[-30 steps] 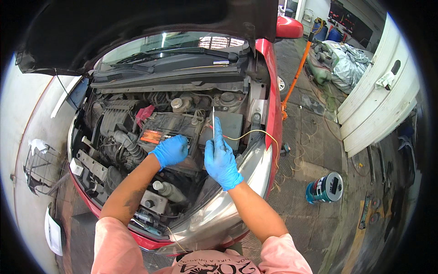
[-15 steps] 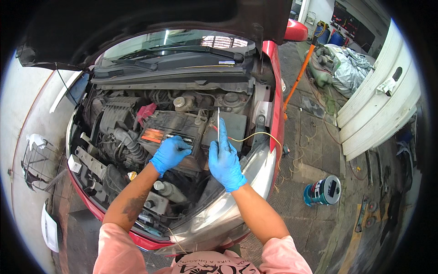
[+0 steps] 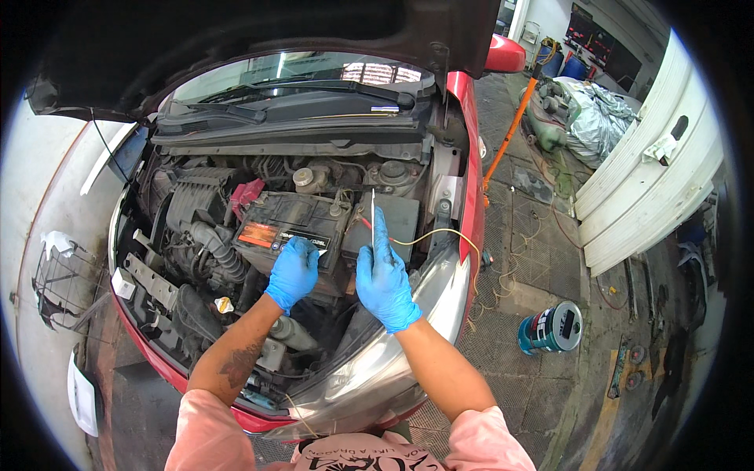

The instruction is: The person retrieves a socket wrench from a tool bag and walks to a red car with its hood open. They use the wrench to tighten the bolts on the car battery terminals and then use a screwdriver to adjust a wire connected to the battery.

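My right hand (image 3: pixel 385 286), in a blue glove, holds a thin, flat, pale thing (image 3: pixel 373 204) seen edge-on, its index finger stretched up along it. What kind of thing it is I cannot tell. To its left, my left hand (image 3: pixel 294 272), also gloved in blue, is closed with its fingertips pressed together in front of the car battery (image 3: pixel 294 212). Whatever those fingers hold, if anything, is hidden. The battery is dark, with an orange and black label on its front and a red terminal cover (image 3: pixel 247 195) at its far left corner. A black box (image 3: pixel 398 218) lies just beyond my right hand.
The raised hood (image 3: pixel 259 47) overhangs the engine bay. A thin yellow wire (image 3: pixel 436 231) crosses the right fender. A ribbed air hose (image 3: pixel 220 250) lies left of the battery. On the floor at right stand a teal bucket (image 3: pixel 542 331) and an orange pole (image 3: pixel 510 141).
My left hand has turned more upright and its fingers have curled in. The right hand keeps its hold on the thin flat thing, nearly unmoved. The whole view has shifted slightly.
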`<state>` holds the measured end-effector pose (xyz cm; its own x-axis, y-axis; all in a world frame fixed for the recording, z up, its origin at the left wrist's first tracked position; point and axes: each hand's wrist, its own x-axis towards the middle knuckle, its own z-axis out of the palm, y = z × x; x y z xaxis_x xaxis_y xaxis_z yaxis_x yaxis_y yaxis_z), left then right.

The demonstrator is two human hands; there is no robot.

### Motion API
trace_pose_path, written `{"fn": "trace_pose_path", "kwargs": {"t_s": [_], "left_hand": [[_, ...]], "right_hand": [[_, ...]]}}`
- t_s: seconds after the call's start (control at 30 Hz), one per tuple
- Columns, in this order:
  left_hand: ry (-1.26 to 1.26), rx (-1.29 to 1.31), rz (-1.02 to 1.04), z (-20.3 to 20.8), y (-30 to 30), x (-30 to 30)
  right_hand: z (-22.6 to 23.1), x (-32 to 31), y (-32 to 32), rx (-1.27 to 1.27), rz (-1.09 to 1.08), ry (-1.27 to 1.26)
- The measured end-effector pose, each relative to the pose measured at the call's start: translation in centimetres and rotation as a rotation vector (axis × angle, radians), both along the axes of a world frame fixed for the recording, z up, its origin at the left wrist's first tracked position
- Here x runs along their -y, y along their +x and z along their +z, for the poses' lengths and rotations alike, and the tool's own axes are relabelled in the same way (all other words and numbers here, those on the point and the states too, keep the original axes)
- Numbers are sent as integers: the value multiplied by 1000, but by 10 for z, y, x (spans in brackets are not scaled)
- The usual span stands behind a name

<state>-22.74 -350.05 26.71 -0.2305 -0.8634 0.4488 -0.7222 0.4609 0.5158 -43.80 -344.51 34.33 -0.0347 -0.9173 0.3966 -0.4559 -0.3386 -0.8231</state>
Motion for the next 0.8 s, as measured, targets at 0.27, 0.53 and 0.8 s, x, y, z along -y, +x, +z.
{"fn": "trace_pose_path", "kwargs": {"t_s": [0.27,0.53,0.8], "left_hand": [[8,-52,63,-2,2,-1],[-112,209,34,20,-8,-7],[-14,491,-38,38,-5,12]], "right_hand": [[4,-2,-4,-41,-22,14],[1,4,1,-38,-29,-55],[8,1,-2,-39,5,67]]}}
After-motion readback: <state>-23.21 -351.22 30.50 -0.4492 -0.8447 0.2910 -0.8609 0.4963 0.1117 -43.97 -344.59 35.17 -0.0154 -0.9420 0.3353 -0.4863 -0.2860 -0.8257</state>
